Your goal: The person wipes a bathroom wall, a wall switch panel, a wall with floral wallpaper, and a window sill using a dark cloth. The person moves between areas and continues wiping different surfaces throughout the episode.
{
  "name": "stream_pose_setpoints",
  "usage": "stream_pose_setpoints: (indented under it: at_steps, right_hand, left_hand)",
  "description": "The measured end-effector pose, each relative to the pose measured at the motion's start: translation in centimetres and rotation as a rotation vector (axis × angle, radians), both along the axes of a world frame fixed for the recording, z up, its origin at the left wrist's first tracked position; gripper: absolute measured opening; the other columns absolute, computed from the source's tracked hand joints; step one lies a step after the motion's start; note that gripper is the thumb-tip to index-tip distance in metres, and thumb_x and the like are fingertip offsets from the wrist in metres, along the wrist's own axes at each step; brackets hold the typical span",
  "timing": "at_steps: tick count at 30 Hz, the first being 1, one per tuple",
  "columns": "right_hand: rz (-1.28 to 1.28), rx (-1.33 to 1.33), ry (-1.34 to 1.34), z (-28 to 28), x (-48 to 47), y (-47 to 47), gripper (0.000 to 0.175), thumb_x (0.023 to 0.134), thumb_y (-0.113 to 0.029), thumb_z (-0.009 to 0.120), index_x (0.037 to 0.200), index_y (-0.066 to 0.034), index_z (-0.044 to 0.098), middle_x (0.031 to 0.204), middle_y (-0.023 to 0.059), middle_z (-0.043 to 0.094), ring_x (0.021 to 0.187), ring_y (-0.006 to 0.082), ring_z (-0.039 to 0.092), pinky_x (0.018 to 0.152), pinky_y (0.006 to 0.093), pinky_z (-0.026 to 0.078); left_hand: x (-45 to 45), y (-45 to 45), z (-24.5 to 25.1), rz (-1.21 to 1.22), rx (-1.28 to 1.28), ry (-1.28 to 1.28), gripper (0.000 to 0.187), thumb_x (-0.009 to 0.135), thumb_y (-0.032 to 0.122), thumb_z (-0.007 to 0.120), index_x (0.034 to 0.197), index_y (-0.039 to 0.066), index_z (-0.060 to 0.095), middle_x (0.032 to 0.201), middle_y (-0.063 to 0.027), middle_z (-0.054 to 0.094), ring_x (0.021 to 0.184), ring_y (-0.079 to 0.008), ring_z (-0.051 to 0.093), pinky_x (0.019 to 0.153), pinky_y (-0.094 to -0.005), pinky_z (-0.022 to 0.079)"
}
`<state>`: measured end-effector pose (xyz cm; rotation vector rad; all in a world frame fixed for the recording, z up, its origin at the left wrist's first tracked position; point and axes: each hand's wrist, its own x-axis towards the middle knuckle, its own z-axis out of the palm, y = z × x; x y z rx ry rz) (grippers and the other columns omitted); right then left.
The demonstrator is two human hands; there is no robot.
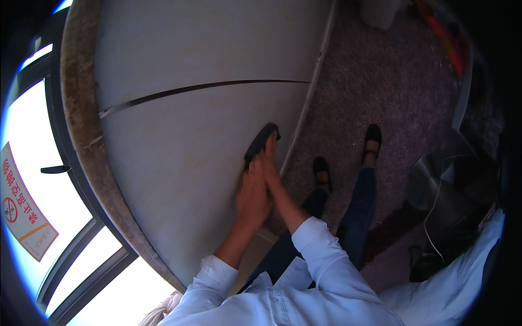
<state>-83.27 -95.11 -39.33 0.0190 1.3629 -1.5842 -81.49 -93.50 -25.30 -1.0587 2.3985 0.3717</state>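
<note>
A dark folded cloth or pad point(261, 142) lies flat against the pale wall panel point(175, 163) under the window sill. My right hand point(270, 165) is on its right side, with fingers stretched along it. Close beside it, my left hand point(253, 199) has its fingertips at the cloth's lower end. Both hands press toward the panel and nearly touch each other. The palms and part of the cloth are hidden. A dark seam point(204, 89) crosses the panel above the hands.
At left, a brown stone sill point(81, 102) borders a window with a handle point(56, 169) and a sticker bearing writing point(26, 203). My shoes stand on purplish carpet point(391, 89). At right are a pale cable point(428, 232), white fabric point(444, 281) and a red object point(444, 38).
</note>
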Motion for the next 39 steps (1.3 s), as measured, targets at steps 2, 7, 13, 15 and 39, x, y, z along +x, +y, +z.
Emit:
stream_pose_setpoints:
  at_steps: [2, 7, 13, 15, 39]
  right_hand:
    - [-0.077, -0.013, -0.095, -4.6, -1.5, -1.2, 0.068, 0.108, -0.017, 0.038, 0.162, -0.0041, -0.001, 0.17, 0.0172, -0.001, 0.157, 0.0324, 0.001, 0.127, 0.0393, 0.008]
    - [-0.128, -0.001, -0.528, -7.8, -0.3, -0.3, 0.068, 0.108, -0.021, 0.039, 0.162, -0.0044, 0.0, 0.17, 0.0168, 0.001, 0.157, 0.0325, 0.002, 0.126, 0.0363, 0.008]
    - [-0.137, -0.045, -0.114, -4.3, -2.3, -0.5, 0.066, 0.108, -0.019, 0.04, 0.162, -0.0037, 0.005, 0.17, 0.0188, 0.002, 0.156, 0.0347, 0.003, 0.126, 0.037, 0.01]
    - [-0.18, -0.028, 0.035, -7.5, -3.8, -1.6, 0.065, 0.108, -0.018, 0.04, 0.162, -0.004, 0.007, 0.169, 0.0195, 0.001, 0.156, 0.0354, 0.003, 0.126, 0.0374, 0.01]
    - [-0.192, -0.159, -0.052, -14.3, -7.8, -1.4, 0.067, 0.105, -0.01, 0.044, 0.163, -0.0066, 0.011, 0.171, 0.0129, 0.001, 0.157, 0.0281, 0.002, 0.126, 0.0346, 0.006]
  left_hand:
    - [-3.0, -1.0, -2.4, -0.077, 0.034, -0.021, 0.096, 0.081, 0.004, 0.071, 0.159, 0.0, 0.016, 0.156, -0.0233, 0.037, 0.131, -0.044, 0.047, 0.098, -0.0484, 0.05]
    - [-0.4, -1.4, -7.5, -0.087, 0.044, -0.094, 0.096, 0.081, 0.007, 0.073, 0.158, -0.001, 0.017, 0.156, -0.0237, 0.037, 0.13, -0.0431, 0.047, 0.096, -0.048, 0.051]
    - [-1.4, -0.8, -6.7, -0.106, -0.068, -0.023, 0.097, 0.08, 0.008, 0.074, 0.158, -0.001, 0.017, 0.157, -0.0226, 0.036, 0.126, -0.0403, 0.051, 0.092, -0.0463, 0.053]
    - [-2.6, -1.9, -8.1, -0.155, -0.054, -0.035, 0.098, 0.08, 0.008, 0.074, 0.158, -0.002, 0.017, 0.157, -0.0226, 0.036, 0.125, -0.0396, 0.051, 0.091, -0.0453, 0.054]
    - [-6.1, -2.4, -17.0, -0.134, 0.019, 0.024, 0.102, 0.082, 0.015, 0.076, 0.158, -0.003, 0.01, 0.158, -0.0302, 0.028, 0.134, -0.0481, 0.042, 0.106, -0.0502, 0.042]
